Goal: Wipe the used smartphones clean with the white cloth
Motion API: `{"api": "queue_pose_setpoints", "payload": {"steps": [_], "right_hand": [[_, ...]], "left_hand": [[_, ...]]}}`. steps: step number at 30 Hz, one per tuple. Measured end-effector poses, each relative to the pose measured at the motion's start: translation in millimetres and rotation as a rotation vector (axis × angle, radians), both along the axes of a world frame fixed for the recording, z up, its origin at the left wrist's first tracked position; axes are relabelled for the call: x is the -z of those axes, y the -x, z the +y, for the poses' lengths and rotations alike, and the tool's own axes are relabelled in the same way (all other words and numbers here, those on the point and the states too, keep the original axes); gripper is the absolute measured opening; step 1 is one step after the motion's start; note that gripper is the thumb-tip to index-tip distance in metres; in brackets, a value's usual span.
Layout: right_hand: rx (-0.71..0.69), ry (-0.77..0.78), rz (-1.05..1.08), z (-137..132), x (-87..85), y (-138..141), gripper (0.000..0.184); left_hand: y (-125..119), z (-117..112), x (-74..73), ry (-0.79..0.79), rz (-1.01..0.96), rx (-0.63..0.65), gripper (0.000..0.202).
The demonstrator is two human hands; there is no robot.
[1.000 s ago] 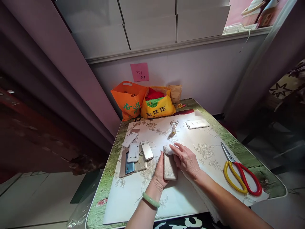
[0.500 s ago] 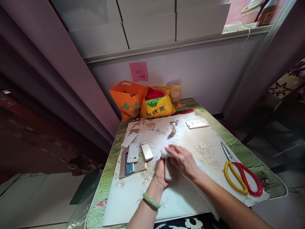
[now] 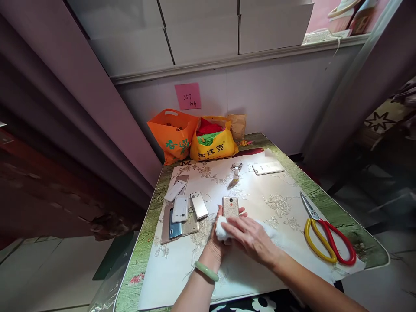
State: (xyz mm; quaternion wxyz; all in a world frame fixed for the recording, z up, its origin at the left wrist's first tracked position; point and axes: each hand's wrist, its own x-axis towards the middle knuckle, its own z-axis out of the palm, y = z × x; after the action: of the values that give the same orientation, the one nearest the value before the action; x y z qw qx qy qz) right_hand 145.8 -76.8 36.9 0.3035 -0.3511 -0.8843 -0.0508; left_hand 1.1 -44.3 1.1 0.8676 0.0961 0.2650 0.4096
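My left hand (image 3: 217, 242), with a green bangle on its wrist, grips a gold phone (image 3: 230, 206) that lies back up on the white floral cloth (image 3: 279, 203). My right hand (image 3: 250, 236) crosses over it and presses a white wad of cotton (image 3: 221, 229) against the phone's lower part. The phone's top end with its camera shows beyond my fingers. Left of my hands lies a pile of several other phones (image 3: 182, 212).
A small dropper bottle (image 3: 236, 174) and a white phone (image 3: 268, 167) lie further back on the cloth. Yellow and red scissors (image 3: 325, 236) rest at the right on the green table (image 3: 146, 229). Orange (image 3: 172, 134) and yellow (image 3: 212, 145) bags stand against the wall.
My right hand has drawn the cotton wad from the phone's far end down toward me, uncovering the phone's top. My left hand has kept its hold.
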Motion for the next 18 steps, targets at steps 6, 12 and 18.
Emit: {"api": "queue_pose_setpoints", "payload": {"steps": [6,12,18], "right_hand": [[0.372,0.259,0.015,46,-7.8,5,0.039],[0.462,0.441,0.014,38,-9.0,4,0.040],[0.397,0.431,0.036,27,0.6,-4,0.043]], "left_hand": [[-3,-2,-3.5,0.082,-0.012,-0.200,0.036],[-8,-4,-9.7,0.127,0.044,-0.186,0.044],[-12,-3,-12.5,0.174,0.068,-0.244,0.031]]}}
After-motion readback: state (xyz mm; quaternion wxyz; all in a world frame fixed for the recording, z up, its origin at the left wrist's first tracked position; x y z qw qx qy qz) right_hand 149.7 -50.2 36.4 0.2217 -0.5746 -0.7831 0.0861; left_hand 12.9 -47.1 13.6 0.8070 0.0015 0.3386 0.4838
